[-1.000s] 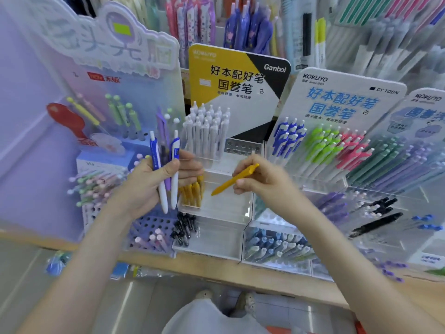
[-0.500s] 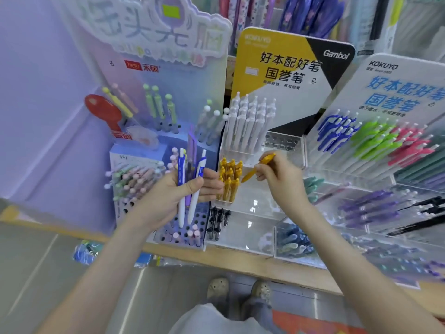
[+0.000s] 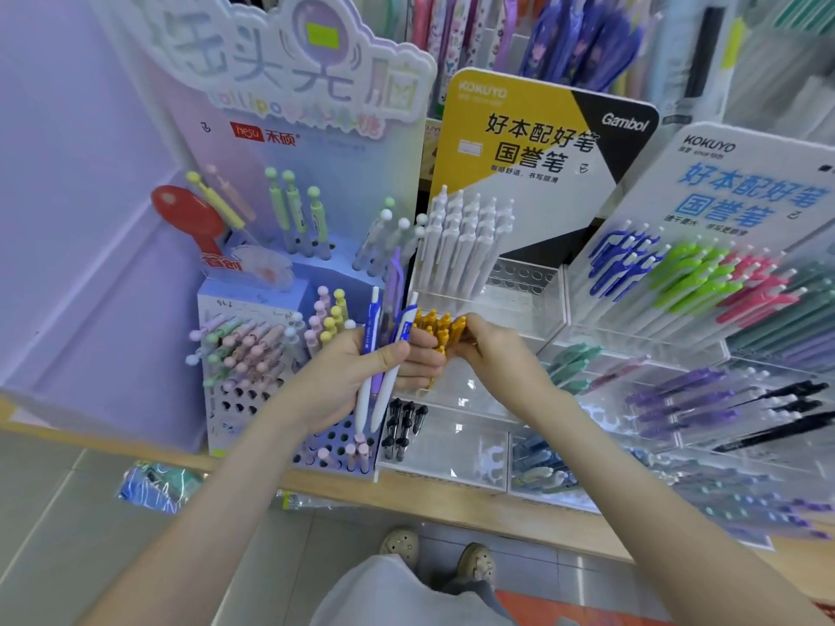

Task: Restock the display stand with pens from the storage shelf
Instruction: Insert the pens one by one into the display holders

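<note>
Orange pen reaches its row.
The right hand (image 3: 492,354), pinching the orange pen (image 3: 457,328), has brought it into the orange cluster (image 3: 431,325) at its fingertips; the left hand (image 3: 357,381) grips spare pens (image 3: 369,329).

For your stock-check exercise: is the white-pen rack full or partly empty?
Partly empty: white pens stand at the left of the rack; bare holes show at its right.
</note>
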`<state>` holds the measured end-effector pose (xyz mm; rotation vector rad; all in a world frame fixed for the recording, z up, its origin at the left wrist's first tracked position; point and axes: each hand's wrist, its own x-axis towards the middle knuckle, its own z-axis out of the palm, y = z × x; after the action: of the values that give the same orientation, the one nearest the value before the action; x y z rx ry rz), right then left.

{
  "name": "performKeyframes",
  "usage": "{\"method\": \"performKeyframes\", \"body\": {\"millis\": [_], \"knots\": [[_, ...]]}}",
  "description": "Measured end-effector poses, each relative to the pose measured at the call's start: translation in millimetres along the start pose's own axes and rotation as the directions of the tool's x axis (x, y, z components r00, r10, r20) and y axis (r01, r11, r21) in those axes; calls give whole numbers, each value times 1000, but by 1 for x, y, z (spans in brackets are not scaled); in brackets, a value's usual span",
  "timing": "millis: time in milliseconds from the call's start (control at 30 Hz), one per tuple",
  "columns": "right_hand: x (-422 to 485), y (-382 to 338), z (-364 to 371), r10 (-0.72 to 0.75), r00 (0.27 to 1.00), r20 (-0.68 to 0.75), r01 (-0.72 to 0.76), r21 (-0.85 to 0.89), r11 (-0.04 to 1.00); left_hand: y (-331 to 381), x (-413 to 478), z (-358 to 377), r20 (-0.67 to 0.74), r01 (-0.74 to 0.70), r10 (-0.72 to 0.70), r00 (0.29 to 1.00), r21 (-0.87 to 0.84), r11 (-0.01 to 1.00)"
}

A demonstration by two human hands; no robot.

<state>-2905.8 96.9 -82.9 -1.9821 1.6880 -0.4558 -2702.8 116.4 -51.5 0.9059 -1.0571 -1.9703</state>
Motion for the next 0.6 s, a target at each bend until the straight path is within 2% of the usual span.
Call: {"method": "performKeyframes", "body": {"millis": [100,167,267,433,500,600], "knots": [[-10,1,-16,-41,994,-105,41,0,999,0,6,10,34,22,-22,999,-15,1000],[-19,-6,-36,-34,980,-197,71,184,980,-1,11,21,65,43,-42,997,-17,999],[-30,-17,-63,-45,996,-82,80,508,858,-5,23,43,124,53,-57,991,41,998],[-49,2,-90,-43,997,-62,73,614,786,-12,45,83,201,49,-76,977,138,989],[-62,15,-106,-28,995,-92,79,618,782,-13,54,97,226,68,-102,969,153,986],[-83,38,-138,81,976,-203,81,682,727,-15,67,113,266,90,-123,956,133,987]]}}
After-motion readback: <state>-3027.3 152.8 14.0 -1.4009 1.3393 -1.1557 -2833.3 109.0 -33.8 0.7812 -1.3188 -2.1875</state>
